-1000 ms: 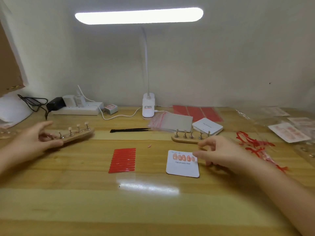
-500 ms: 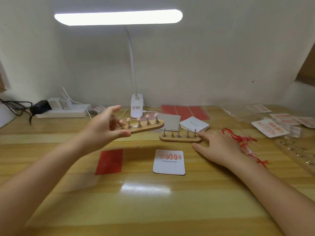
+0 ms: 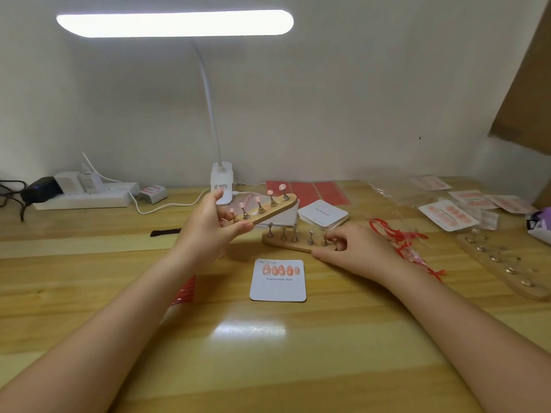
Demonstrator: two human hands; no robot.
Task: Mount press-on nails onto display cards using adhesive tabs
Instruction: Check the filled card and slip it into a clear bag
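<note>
My left hand [image 3: 208,228] grips one end of a wooden nail stand [image 3: 268,210] and holds it tilted above the desk; several pink press-on nails [image 3: 258,199] sit on its metal pegs. My right hand [image 3: 354,248] grips the right end of a second wooden stand [image 3: 286,242] that lies on the desk with bare pegs. In front of it lies a white display card [image 3: 278,286] with several pink nails stuck along its top. A red sheet of adhesive tabs [image 3: 185,290] lies partly hidden under my left forearm.
A stack of blank white cards [image 3: 323,216] sits behind the stands. Peeled red backing strips [image 3: 396,236] lie at the right, beside a third stand [image 3: 501,263] and bagged finished cards [image 3: 447,216]. A lamp base [image 3: 222,183], power strip [image 3: 86,198] and black tweezers [image 3: 165,232] line the back.
My left hand picked up the nail-filled stand from the left side of the desk and carried it right, above the middle. My right hand moved from the card onto the bare stand's right end.
</note>
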